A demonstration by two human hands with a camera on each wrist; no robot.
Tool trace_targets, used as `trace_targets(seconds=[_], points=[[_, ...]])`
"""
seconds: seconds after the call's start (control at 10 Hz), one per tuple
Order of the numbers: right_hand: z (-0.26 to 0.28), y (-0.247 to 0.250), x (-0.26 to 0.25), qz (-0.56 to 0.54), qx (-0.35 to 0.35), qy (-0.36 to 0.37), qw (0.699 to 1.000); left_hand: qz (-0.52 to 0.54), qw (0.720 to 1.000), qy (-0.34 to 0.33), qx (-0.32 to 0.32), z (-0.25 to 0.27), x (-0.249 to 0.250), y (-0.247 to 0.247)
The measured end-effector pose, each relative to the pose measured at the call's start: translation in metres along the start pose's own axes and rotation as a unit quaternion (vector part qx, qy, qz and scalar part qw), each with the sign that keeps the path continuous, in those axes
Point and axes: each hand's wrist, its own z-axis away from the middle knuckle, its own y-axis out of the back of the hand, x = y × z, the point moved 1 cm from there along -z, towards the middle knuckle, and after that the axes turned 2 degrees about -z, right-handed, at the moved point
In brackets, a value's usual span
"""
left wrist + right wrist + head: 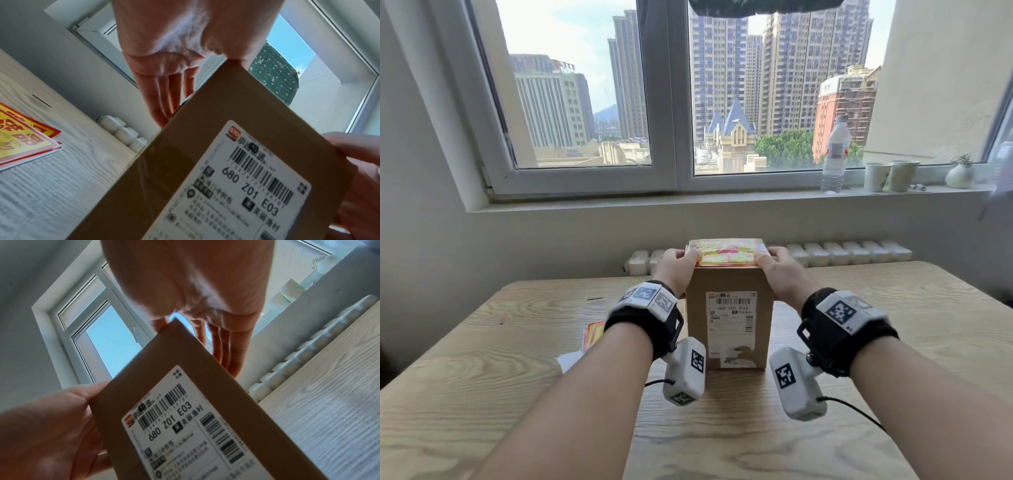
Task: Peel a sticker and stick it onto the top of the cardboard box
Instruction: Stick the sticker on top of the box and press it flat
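A brown cardboard box [729, 318] with a white shipping label stands upright in the middle of the wooden table [482, 359]. A yellow and red sticker [726, 255] lies across its top. My left hand [678, 265] is at the top left corner, thumb on the sticker's near left edge. My right hand [780, 270] mirrors it at the top right corner. In the left wrist view the left hand's fingers [162, 105] run straight down the box's [205, 146] side. The right hand's fingers [224, 350] lie straight along the box's [174, 369] other side.
A stack of red and yellow sticker sheets [592, 334] [20, 138] lies on the table left of the box. A radiator [842, 251] runs behind the table. On the window sill stand a water bottle [834, 157], two cups [890, 175] and a small vase [959, 174].
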Motion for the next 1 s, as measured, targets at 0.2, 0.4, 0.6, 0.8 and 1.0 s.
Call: trace_targets(seconds=[0.2,0.4,0.6,0.8,1.0], points=[[0.0,-0.002,-0.001,0.007,-0.004,0.01,1.0,-0.004,1.0,-0.005,0.005,0.004,-0.006,0.002],[0.011,0.007,-0.008,0.043,0.007,0.016,0.999,-0.009,1.0,-0.019,0.01,0.017,-0.004,0.009],[0.039,0.023,-0.026,0.097,0.025,0.05,0.994,-0.029,0.999,-0.025,0.024,0.039,0.006,0.023],[0.074,0.035,-0.046,0.143,0.028,0.086,0.986,-0.086,0.994,-0.07,0.013,0.081,0.026,0.039],[0.111,0.05,-0.075,0.234,0.025,0.117,0.965,-0.258,0.961,-0.097,0.003,0.115,0.048,0.056]])
